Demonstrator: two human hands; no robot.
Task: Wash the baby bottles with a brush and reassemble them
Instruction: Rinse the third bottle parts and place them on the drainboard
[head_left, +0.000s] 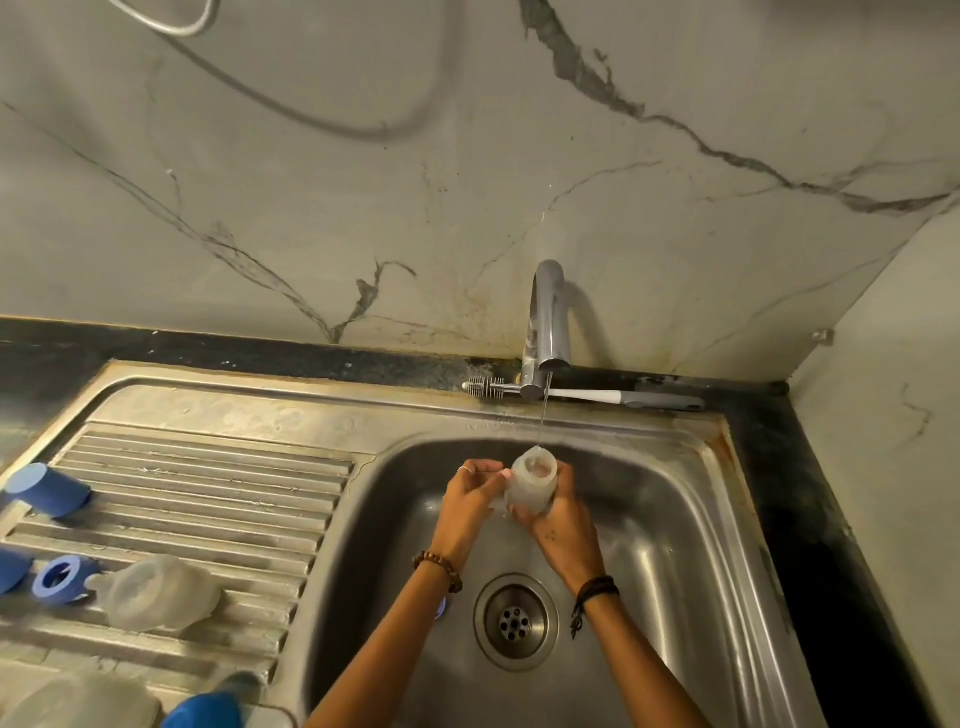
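- The person holds a translucent baby bottle (531, 486) over the sink basin (675, 519), with the open mouth up and turned to the tap.
- The right hand (558, 519) grips the bottle from below and from the right; its fingers are curled around the body of the bottle.
- The left hand (470, 493) touches the left side of the bottle; its fingers are bent toward the bottle near the neck, and a ring shows on one finger. Whether they pinch the bottle or only press on it, one cannot tell.
- A thin stream of water (544, 415) falls from the tap (545, 322) and meets the rim of the bottle just above the fingers of both hands.
- The brush (582, 395) lies on the ledge behind the basin, well apart from the fingers; its bristle head points left and its grey handle points right, and it passes behind the base of the tap.
- The drain (515, 621) is below the wrists, between the two forearms.
- Far to the left of the fingers, on the ribbed draining board (208, 493), lie a second translucent bottle (161, 592) on its side, a blue ring (61, 578) just beside it, and a blue cap (49, 489) farther back.
- At the lower left edge there are more blue and clear parts, too blurred to name.
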